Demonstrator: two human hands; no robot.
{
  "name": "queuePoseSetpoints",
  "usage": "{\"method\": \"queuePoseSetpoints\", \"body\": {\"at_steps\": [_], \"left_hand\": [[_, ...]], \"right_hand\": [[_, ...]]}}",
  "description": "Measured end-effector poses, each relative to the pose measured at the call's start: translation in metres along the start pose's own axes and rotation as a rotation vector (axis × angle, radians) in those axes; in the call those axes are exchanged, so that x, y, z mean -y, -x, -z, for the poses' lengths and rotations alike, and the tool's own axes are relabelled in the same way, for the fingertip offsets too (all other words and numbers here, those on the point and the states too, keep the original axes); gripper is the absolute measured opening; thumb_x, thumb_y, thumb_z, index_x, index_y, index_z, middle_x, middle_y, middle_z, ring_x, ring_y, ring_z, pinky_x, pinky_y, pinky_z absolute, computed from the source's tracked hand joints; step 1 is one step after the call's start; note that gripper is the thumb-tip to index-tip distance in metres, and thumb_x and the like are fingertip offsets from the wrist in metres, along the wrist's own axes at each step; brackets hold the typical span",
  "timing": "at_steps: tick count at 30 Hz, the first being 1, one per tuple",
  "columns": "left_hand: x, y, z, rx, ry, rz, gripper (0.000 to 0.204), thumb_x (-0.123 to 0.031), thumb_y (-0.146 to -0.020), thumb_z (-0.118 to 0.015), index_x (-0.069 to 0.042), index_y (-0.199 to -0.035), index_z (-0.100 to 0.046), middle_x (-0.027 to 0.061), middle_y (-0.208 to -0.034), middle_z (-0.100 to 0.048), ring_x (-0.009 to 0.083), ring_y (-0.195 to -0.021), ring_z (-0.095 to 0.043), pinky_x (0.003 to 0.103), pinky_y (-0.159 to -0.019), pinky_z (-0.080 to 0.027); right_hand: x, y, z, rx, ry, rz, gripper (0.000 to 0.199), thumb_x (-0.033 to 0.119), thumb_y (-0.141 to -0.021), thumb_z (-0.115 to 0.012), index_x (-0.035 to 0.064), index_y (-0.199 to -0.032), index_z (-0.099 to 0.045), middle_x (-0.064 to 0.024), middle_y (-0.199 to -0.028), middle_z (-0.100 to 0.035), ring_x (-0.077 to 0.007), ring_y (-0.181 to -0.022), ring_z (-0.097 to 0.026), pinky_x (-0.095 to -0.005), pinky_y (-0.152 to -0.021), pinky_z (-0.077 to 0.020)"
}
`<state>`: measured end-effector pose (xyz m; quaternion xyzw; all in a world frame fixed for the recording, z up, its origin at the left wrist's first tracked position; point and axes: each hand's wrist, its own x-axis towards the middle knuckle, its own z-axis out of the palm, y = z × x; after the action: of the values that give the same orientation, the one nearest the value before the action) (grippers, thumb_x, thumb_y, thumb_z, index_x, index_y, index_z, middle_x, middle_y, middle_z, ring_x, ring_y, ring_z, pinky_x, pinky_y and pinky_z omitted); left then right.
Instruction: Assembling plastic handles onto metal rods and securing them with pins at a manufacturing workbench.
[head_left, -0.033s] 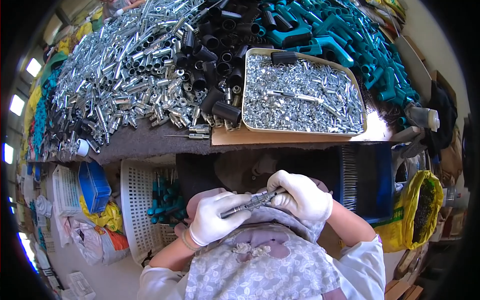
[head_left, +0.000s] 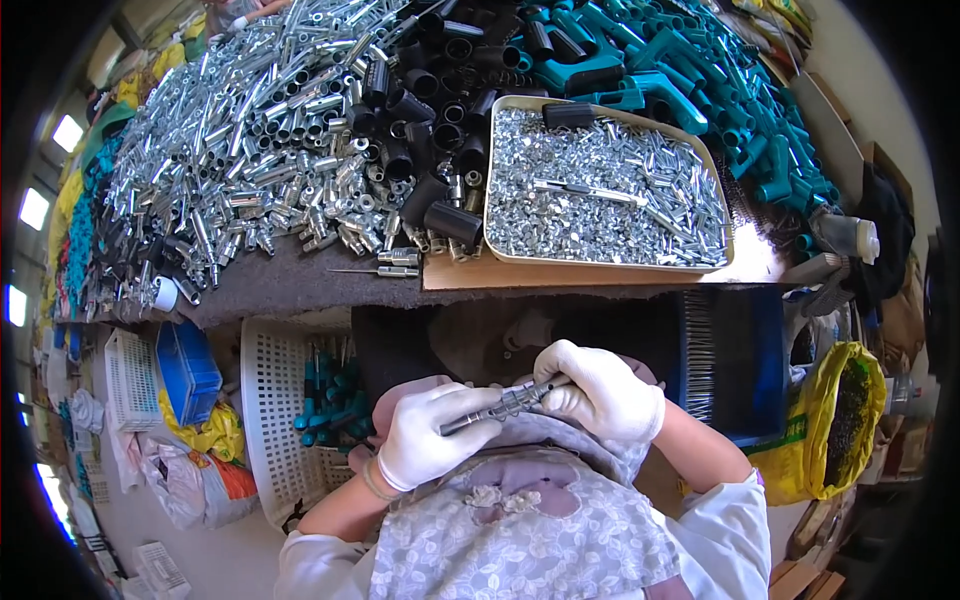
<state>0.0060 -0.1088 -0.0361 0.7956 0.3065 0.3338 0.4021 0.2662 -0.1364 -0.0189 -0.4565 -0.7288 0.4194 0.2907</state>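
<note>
Over my lap, both hands in white gloves hold one slim metal shaft assembly, ringed with collars along its length. My left hand is closed around its lower left end, which pokes out slightly between thumb and fingers. At the upper right end, my right hand pinches the shaft with curled fingers; its tip there is partly hidden by the glove. On the bench edge ahead lies a thin pointed rod with a metal collar.
Heaped on the bench are silver metal tubes, black sleeves and teal plastic handles. A cream tray holds small metal parts. Below stand a white basket, a blue bin and a yellow sack. Another person's gloved hand shows far left.
</note>
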Motion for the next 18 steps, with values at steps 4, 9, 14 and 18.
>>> {"method": "queuePoseSetpoints", "body": {"at_steps": [4, 9, 14, 18], "left_hand": [[-0.007, -0.006, 0.001, -0.065, -0.007, 0.02, 0.031, -0.005, -0.072, -0.084, 0.001, -0.101, -0.075, 0.0143, -0.086, -0.073, 0.0261, -0.071, -0.07, 0.033, -0.065, -0.054], [-0.012, -0.008, -0.001, -0.091, -0.037, 0.049, 0.029, -0.006, -0.073, -0.083, 0.001, -0.1, -0.075, 0.0142, -0.082, -0.072, 0.0266, -0.068, -0.07, 0.033, -0.062, -0.053], [-0.012, -0.006, -0.003, -0.098, -0.105, 0.032, 0.029, -0.005, -0.073, -0.083, 0.0, -0.1, -0.075, 0.0132, -0.079, -0.07, 0.0255, -0.065, -0.068, 0.033, -0.06, -0.052], [-0.015, -0.006, -0.005, -0.1, -0.1, 0.078, 0.029, -0.004, -0.073, -0.083, 0.0, -0.1, -0.075, 0.013, -0.08, -0.07, 0.0241, -0.066, -0.067, 0.032, -0.06, -0.051]], "right_hand": [[0.004, 0.004, -0.001, -0.134, -0.161, -0.029, 0.04, 0.032, -0.097, -0.068, 0.0012, -0.117, -0.053, -0.0156, -0.1, -0.067, -0.0268, -0.089, -0.07, -0.0374, -0.078, -0.0553], [0.003, 0.001, -0.031, -0.234, -1.097, -0.121, 0.054, 0.042, -0.102, -0.06, -0.0016, -0.132, -0.049, -0.0257, -0.128, -0.062, -0.0314, -0.117, -0.063, -0.0439, -0.104, -0.0489], [-0.006, -0.002, -0.053, -0.314, -1.298, -0.079, 0.048, 0.038, -0.103, -0.058, -0.0019, -0.13, -0.053, -0.0261, -0.132, -0.061, -0.0353, -0.122, -0.062, -0.0489, -0.107, -0.0484], [-0.005, -0.004, -0.055, -0.323, -1.267, -0.103, 0.047, 0.037, -0.105, -0.056, -0.0026, -0.13, -0.053, -0.026, -0.135, -0.06, -0.0355, -0.125, -0.061, -0.0484, -0.109, -0.0473]]}}
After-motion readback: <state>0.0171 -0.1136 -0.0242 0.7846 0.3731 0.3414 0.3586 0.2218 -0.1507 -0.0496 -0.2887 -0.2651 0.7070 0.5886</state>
